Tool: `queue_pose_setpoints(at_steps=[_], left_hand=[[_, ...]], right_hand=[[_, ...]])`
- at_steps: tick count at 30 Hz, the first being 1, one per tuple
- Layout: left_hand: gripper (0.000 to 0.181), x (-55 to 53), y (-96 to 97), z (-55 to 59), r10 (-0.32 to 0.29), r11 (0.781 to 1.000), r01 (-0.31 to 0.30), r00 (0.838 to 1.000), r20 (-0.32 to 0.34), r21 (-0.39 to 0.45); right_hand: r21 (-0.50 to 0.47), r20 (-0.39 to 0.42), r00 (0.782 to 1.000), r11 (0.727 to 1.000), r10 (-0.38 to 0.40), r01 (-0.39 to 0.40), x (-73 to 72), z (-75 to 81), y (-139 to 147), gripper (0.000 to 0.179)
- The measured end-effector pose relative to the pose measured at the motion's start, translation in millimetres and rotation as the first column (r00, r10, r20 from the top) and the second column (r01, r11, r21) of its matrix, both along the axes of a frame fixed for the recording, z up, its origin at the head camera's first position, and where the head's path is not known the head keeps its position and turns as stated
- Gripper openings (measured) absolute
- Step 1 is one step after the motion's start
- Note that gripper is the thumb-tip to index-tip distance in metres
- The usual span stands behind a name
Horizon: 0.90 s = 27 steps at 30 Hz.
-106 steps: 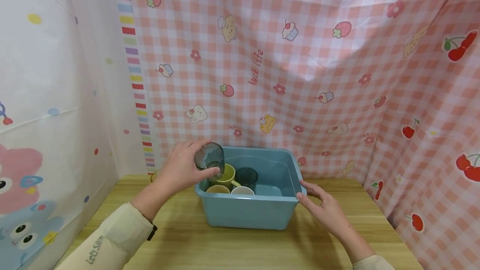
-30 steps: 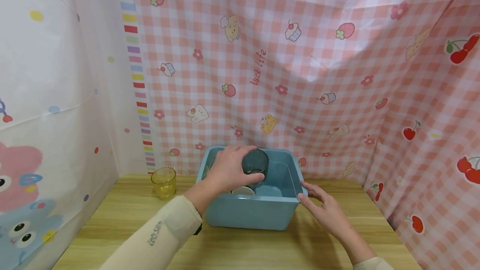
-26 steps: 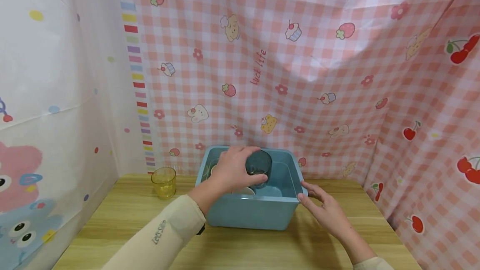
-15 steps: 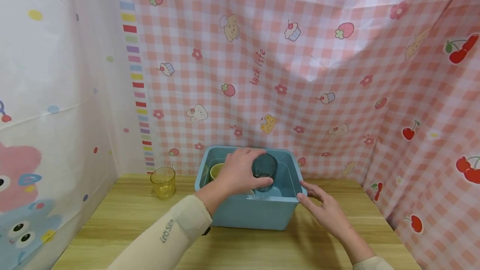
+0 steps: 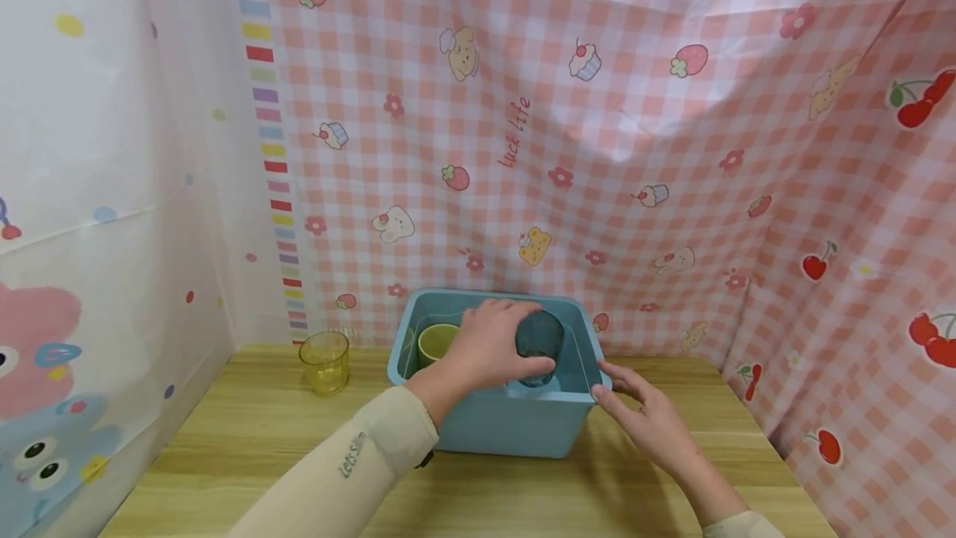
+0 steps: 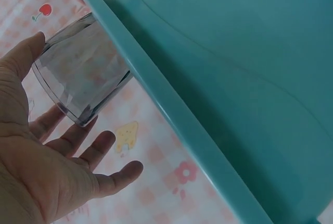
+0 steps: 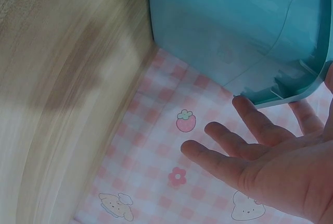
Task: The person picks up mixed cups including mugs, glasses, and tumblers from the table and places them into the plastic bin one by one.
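Observation:
A dark blue-grey drinking glass (image 5: 541, 339) is held by my left hand (image 5: 489, 344) inside the right part of the blue plastic bin (image 5: 508, 426). In the left wrist view the thumb and fingers lie on either side of the clear-sided glass (image 6: 86, 70), whose lower end is hidden behind the bin's rim. My right hand (image 5: 650, 422) holds the bin's near right corner, thumb and index finger at the rim, the other fingers spread in the right wrist view. A yellow-green cup (image 5: 436, 343) stands in the bin's left part. My left hand and forearm hide other contents.
A transparent yellow glass (image 5: 325, 364) stands upright on the wooden table (image 5: 246, 438), left of the bin. A pink checked curtain (image 5: 597, 123) hangs close behind the bin, and a white patterned curtain (image 5: 134, 148) hangs on the left.
My left hand has carried the glass from above the bin's left side into it and rightward, uncovering the yellow glass and the yellow-green cup. The right hand has stayed at the corner.

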<state>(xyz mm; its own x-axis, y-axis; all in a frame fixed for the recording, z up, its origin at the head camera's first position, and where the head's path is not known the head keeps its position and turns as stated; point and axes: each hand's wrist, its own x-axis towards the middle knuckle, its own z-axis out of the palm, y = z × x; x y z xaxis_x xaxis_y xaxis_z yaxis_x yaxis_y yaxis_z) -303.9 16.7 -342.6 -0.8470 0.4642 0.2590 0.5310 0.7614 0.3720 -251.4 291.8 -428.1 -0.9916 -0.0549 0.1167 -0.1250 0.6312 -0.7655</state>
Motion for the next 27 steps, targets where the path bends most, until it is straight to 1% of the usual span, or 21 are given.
queue_pose_setpoints(at_steps=[12, 27], left_hand=[[0.077, -3.8, 12.6, -8.0, -0.006, 0.999, 0.006, 1.0, 0.006, -0.036], [0.078, -4.2, 22.3, -17.6, 0.002, 0.998, -0.001, 1.0, 0.02, -0.056]], right_hand=[[0.004, -0.013, 1.0, 1.0, -0.003, 0.003, -0.5, -0.3, 0.2, 0.061], [-0.018, -0.002, 1.0, 1.0, 0.001, -0.001, -0.9, -1.2, 0.8, 0.062]])
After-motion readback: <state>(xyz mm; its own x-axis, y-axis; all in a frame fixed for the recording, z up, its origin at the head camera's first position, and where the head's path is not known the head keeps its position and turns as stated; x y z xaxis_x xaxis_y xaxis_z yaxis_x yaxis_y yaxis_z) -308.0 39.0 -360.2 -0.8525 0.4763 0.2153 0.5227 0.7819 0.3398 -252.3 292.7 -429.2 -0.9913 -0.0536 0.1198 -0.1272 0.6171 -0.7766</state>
